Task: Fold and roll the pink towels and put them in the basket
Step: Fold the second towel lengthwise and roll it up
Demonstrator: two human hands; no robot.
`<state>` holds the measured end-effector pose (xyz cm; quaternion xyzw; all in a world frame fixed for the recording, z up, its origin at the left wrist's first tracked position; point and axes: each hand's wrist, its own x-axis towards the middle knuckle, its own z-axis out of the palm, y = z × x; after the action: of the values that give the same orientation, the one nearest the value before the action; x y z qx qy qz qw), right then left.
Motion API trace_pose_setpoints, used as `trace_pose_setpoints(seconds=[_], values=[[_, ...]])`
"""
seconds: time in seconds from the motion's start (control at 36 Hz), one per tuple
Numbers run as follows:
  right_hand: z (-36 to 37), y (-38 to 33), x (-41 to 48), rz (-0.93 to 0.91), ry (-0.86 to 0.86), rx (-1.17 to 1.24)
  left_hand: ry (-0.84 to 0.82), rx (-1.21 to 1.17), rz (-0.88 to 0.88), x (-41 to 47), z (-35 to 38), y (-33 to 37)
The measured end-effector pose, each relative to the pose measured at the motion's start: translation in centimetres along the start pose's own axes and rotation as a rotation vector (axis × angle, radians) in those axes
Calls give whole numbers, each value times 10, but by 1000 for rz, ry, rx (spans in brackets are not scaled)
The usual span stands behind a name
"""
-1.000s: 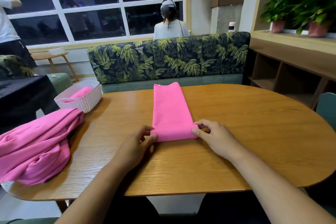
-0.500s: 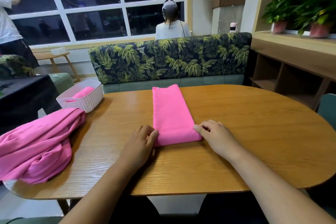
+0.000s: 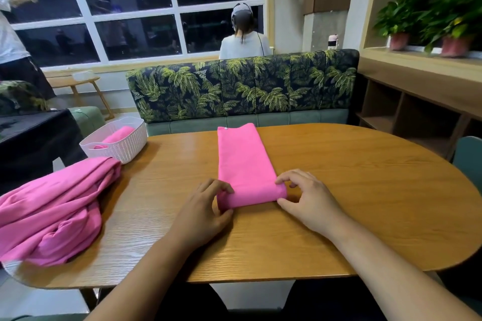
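A pink towel (image 3: pixel 242 161) folded into a long strip lies on the wooden table (image 3: pixel 352 190), running away from me. Its near end is turned up into a small roll. My left hand (image 3: pixel 206 208) pinches the roll's left end between thumb and fingers. My right hand (image 3: pixel 305 198) pinches the right end the same way. A white woven basket (image 3: pixel 127 146) stands at the table's far left corner with a rolled pink towel (image 3: pixel 117 135) inside. A heap of loose pink towels (image 3: pixel 52 211) lies at the left edge.
A leaf-print sofa (image 3: pixel 242 88) runs behind the table. A person sits beyond it, facing the window, and another stands at far left. Wooden shelves (image 3: pixel 407 109) and potted plants (image 3: pixel 427 21) line the right wall. A teal chair (image 3: pixel 469 159) is at right.
The flat near end of the strip has been turned over into the start of a roll. Both hands moved from resting at its corners to pinching the roll's ends.
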<state>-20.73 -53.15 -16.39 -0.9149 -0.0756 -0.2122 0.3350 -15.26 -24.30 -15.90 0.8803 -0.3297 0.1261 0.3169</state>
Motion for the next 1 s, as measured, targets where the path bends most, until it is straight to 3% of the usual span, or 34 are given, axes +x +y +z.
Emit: trace_pose_setpoints(seconds=[0.36, 0.64, 1.0], values=[[-5, 3, 10, 143, -62, 43, -12, -149, -213, 7, 3, -9], [-3, 7, 10, 183, -91, 31, -18, -258, -275, 8, 4, -13], [3, 3, 6, 177, -80, -17, 18, -86, -210, 7, 7, -4]])
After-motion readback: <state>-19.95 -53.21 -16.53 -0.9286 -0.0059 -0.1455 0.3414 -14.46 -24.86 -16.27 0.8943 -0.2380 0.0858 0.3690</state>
